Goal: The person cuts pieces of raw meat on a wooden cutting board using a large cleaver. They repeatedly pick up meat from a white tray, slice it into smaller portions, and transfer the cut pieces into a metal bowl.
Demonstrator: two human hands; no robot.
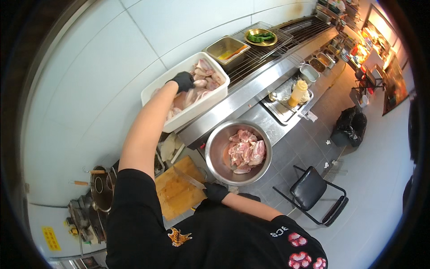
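Observation:
My left hand [184,81], in a black glove, is inside a white plastic tub [153,95] of raw chicken pieces [210,79]. Its fingers are partly hidden, and pale meat beside it is blurred, so its grip is unclear. My right hand [215,192], also black-gloved, is low and near my body, closed around the handle end of a knife [189,178]. The blade points up and left over a wooden cutting board [178,198]. Right of the board stands a round steel bowl [215,161] with raw chicken pieces [247,149] in it.
Behind the tub are a steel pan [226,45] with yellow liquid and a gold-coloured plate [261,43] of green peppers on a wire rack. A tray [285,117] holds a squeeze bottle [298,93]. A black chair [309,188] and a lined bin [349,127] stand on the right.

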